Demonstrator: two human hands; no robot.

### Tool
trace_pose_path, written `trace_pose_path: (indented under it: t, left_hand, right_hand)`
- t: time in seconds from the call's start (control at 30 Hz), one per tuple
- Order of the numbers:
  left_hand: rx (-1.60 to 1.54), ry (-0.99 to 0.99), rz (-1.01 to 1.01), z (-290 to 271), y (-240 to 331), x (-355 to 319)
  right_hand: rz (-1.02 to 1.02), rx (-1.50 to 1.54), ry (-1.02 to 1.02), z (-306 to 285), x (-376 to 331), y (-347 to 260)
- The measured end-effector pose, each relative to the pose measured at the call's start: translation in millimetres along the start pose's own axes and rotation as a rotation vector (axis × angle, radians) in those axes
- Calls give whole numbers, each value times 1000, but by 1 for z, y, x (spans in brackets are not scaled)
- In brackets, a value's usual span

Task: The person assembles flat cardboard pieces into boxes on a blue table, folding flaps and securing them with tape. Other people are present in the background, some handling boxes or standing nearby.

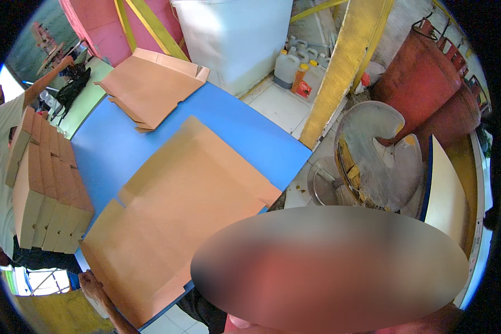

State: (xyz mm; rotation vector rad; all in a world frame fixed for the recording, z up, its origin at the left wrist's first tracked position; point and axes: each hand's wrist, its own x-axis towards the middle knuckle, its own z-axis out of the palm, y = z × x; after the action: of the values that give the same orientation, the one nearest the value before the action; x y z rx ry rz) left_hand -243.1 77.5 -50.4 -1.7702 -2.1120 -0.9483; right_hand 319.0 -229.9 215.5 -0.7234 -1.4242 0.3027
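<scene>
A large unfolded cardboard box (167,217) lies flat on the blue table, brown side up, with creases and tabbed edges. At its near left edge is my left hand (92,285), fingers curled in and closed at the cardboard's rim. A blurred oval covers the lower right of the head view. Just below it, a small skin-coloured patch that may be a fingertip shows beside red cloth; my right hand's fingers cannot be made out. Farther off on the table rests a second cardboard box (153,86), partly folded, with its side flaps raised.
Folded flat boxes (53,195) are stacked at the left of the blue table (111,150). Behind them a person (3,128) reaches toward a black bag. A white bin, plastic jugs (303,69), a yellow post, a round metal stool (367,158) and red cylinders (417,72) stand beyond.
</scene>
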Motion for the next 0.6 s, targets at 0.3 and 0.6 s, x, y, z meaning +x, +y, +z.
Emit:
trace_pose_path:
  t: [0.3, 0.6]
  left_hand:
    - [-1, -19, 9, 2, 5, 0]
    - [12, -45, 42, 12, 11, 4]
  right_hand:
    - [38, -51, 39, -19, -11, 4]
    - [83, -121, 100, -40, -25, 8]
